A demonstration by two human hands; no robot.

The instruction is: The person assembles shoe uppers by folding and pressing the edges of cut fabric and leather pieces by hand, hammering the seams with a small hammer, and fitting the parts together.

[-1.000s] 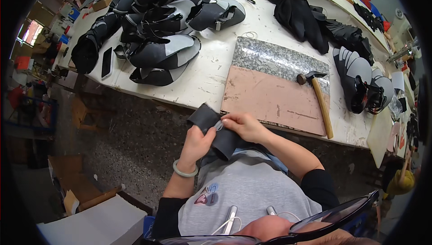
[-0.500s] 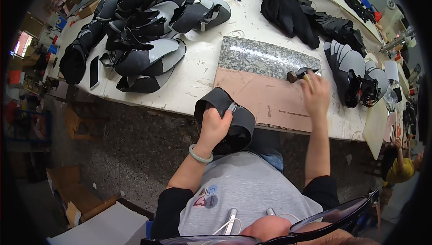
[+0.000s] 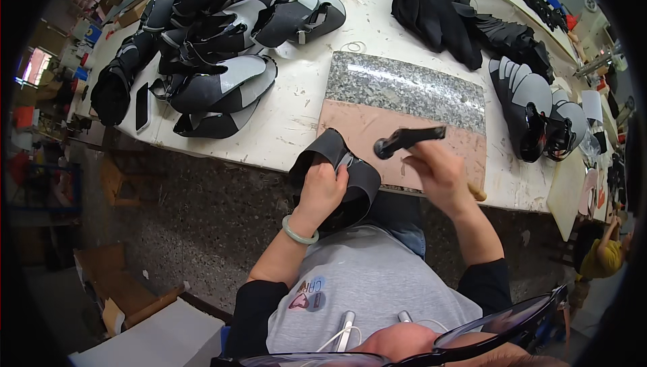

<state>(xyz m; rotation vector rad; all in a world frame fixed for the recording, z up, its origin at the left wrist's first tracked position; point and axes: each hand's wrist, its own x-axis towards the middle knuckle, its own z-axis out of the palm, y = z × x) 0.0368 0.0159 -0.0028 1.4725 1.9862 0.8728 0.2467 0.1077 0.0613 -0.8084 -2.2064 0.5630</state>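
Observation:
My left hand, a pale bangle on its wrist, is closed on the edge of a dark grey shoe upper. The upper sits at the table's front edge, its shiny black inside partly showing. In my right hand is a hammer, raised near the upper. Its black head points left toward the upper, and the tip of its wooden handle sticks out by my wrist. Beneath the hammer lies a pinkish-tan mat, against a speckled stone slab.
Grey and black shoe uppers pile up on the left of the white table, near a phone. Black fabric pieces lie at the back. Stacked grey pieces stand at the right. A person in yellow is at far right.
My right hand has picked up the hammer from the mat's right side and brought it left and nearer, toward the shoe upper. My left hand stays on the upper, almost unmoved.

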